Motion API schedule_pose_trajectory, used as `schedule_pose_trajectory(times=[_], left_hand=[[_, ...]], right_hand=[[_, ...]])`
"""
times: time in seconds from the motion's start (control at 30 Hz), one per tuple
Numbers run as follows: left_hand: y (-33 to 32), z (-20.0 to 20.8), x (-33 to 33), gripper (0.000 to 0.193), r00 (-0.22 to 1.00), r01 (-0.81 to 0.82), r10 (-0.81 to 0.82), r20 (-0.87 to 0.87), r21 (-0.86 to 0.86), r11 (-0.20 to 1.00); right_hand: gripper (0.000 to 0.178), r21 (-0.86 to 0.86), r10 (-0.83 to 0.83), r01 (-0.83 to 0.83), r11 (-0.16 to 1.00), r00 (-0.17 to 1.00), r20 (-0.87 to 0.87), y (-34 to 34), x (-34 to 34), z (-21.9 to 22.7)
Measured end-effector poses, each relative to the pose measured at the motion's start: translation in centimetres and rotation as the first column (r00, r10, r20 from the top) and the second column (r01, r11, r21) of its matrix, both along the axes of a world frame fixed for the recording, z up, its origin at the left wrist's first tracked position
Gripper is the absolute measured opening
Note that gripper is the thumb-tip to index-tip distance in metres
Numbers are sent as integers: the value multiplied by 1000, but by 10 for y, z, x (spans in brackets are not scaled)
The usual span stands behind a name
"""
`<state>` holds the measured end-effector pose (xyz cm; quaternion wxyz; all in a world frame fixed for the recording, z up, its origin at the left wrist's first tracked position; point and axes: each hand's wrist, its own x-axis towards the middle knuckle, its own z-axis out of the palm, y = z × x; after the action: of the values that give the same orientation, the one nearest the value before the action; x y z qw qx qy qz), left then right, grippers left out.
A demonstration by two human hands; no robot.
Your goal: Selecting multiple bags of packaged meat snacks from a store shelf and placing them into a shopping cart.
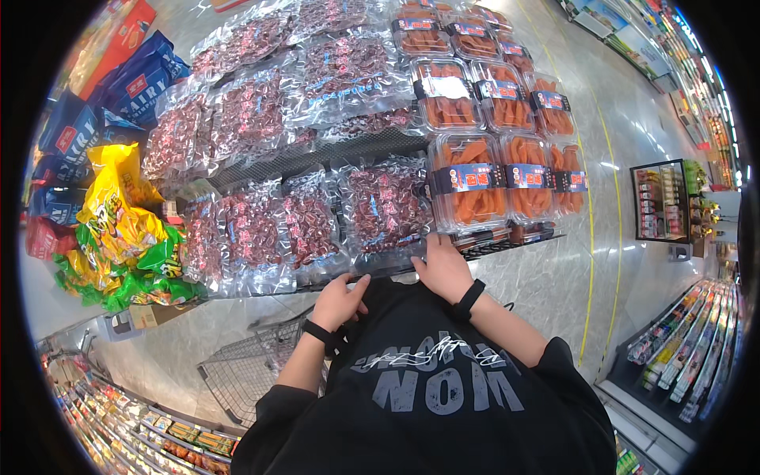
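Left hand (339, 302) curled narrow, fingertips at the lower edge of a clear bag of red sweets (310, 229) on the front shelf edge (507, 245); grip uncertain. Right hand (443, 267) flatter, fingers touching the neighbouring bag (385, 207), just beside an orange-filled clear tub (469, 184). Open floor (617, 127) lies right; wire cart (253, 366) sits below left.
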<state>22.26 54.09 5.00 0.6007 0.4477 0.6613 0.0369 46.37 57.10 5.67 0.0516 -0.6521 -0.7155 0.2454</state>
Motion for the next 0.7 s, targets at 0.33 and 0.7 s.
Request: schedule_pose_trajectory(times=[0.33,0.7], left_hand=[[-4,-8,-6,28,545,-468,678,493,-492,734],[2,1,-13,38,765,-327,481,427,-385,863]], right_hand=[[36,-65,-138,131,989,984,-111,5,-1,2],[46,-173,-176,155,973,978,-112,-6,9,-19]])
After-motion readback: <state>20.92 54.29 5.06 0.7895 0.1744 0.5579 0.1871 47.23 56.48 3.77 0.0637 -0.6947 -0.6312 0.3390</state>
